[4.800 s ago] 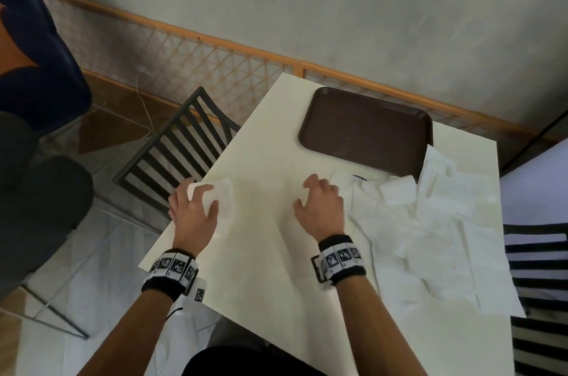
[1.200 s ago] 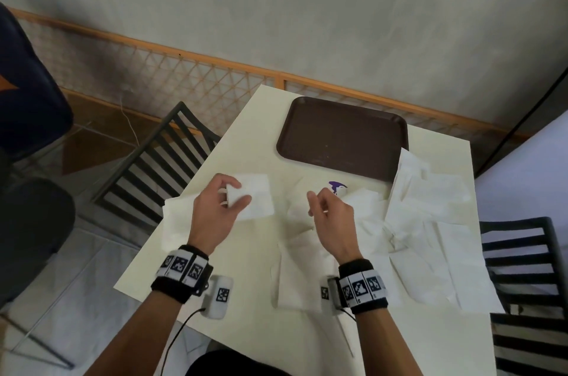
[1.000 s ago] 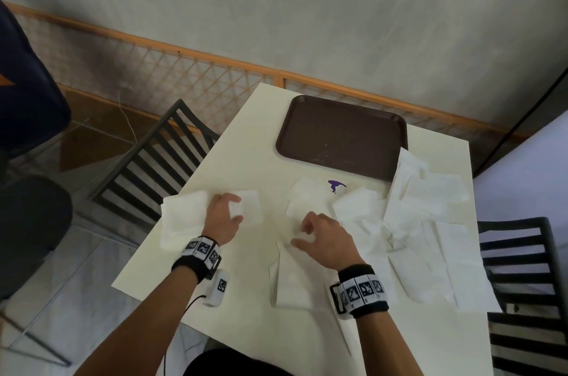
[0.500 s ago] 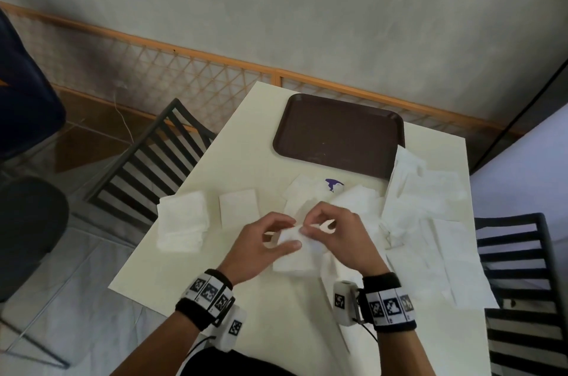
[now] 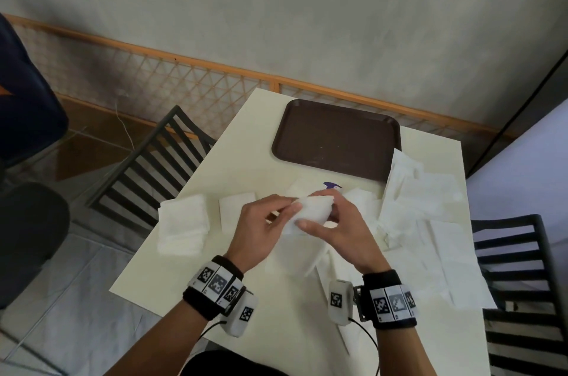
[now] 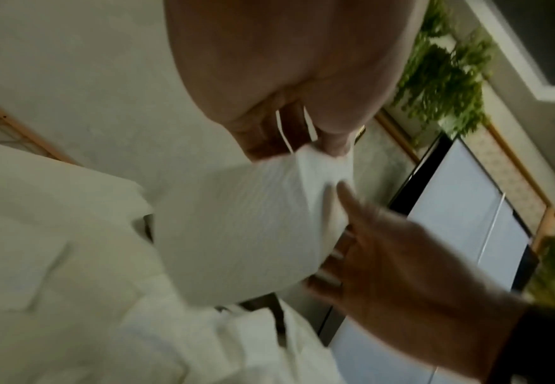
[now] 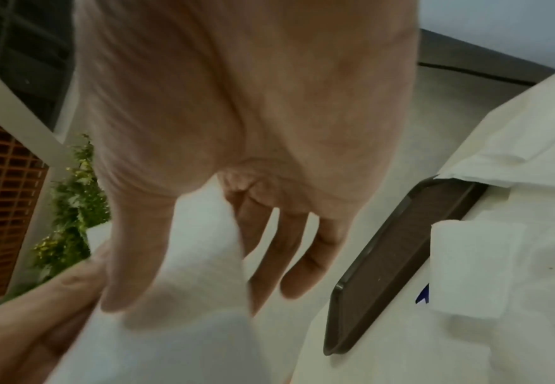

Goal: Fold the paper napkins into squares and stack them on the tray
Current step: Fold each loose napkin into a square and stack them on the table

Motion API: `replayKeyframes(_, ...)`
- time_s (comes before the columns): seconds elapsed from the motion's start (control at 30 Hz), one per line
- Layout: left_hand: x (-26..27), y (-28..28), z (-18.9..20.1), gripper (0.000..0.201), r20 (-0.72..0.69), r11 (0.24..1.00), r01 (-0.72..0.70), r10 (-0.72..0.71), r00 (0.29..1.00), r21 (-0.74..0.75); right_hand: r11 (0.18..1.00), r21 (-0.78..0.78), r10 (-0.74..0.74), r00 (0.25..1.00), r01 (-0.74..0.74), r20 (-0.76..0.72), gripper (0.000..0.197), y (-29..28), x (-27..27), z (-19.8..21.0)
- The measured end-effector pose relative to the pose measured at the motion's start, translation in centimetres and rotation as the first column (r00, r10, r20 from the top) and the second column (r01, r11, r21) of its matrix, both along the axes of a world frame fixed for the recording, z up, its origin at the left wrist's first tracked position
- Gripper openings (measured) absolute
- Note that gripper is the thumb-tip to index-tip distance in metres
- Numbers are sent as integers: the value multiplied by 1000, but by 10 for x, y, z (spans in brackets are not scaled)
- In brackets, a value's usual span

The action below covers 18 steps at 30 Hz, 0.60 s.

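Note:
My two hands hold one white paper napkin [image 5: 310, 212] just above the table's middle. My left hand [image 5: 278, 215] pinches its left edge with thumb and fingers. My right hand [image 5: 330, 217] grips its right side, thumb on top. In the left wrist view the napkin [image 6: 243, 228] hangs curved between both hands. The brown tray [image 5: 335, 138] lies at the far side with nothing on it. A stack of folded napkins [image 5: 183, 223] sits at the left edge, with a single folded napkin [image 5: 235, 206] beside it. Unfolded napkins [image 5: 430, 222] are heaped on the right.
A dark slatted chair [image 5: 153, 166] stands left of the cream table [image 5: 246, 154], and another chair [image 5: 516, 252] stands on the right. A small purple scrap [image 5: 331, 186] lies near the tray's front edge. A wooden lattice rail runs behind the table.
My left hand let go of the folded napkin beside the stack and moved right. Both hands met at the middle, took a napkin from the pile and raised it slightly.

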<state>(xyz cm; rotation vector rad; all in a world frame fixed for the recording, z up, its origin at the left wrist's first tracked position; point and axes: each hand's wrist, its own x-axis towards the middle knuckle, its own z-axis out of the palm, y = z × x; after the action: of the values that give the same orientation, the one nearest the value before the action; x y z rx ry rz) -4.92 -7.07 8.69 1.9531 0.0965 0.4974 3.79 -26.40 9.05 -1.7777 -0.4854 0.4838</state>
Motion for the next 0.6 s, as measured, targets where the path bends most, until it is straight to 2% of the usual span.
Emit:
replayKeyframes(0.07, 1, 0, 16, 20, 5, 991, -63, 64, 998, -118, 997, 72, 36, 997, -31, -63, 36, 2, -5, 2)
replayKeyframes(0.13, 2, 4, 30, 21, -45, 984, -59, 52, 998, -167, 985, 170, -20, 995, 36, -93, 26, 3, -9, 5)
replayKeyframes(0.2, 1, 9, 33, 25, -156, 989, 8, -31, 987, -147, 962, 237, -113, 987, 137, -114, 19, 5, -9, 8)
replayKeyframes(0.27, -1, 14, 30, 18, -198, 993, 52, -72, 978, -106, 946, 279, -147, 985, 166, -87, 15, 6, -8, 9)
replayKeyframes(0.4, -5, 13, 33, 14, -142, 974, -6, -27, 990, -226, 932, 324, -169, 986, 161, -4, 12, 3, -5, 10)
replayKeyframes(0.47, -7, 10, 39, 15, -87, 970, 22, -44, 995, -242, 921, 362, -150, 989, 143, -8, 11, 3, -6, 11)
replayKeyframes(0.6, -9, 13, 42, 17, -30, 969, 100, -110, 994, -228, 888, 422, -169, 983, 184, -73, 23, 5, -8, 7)
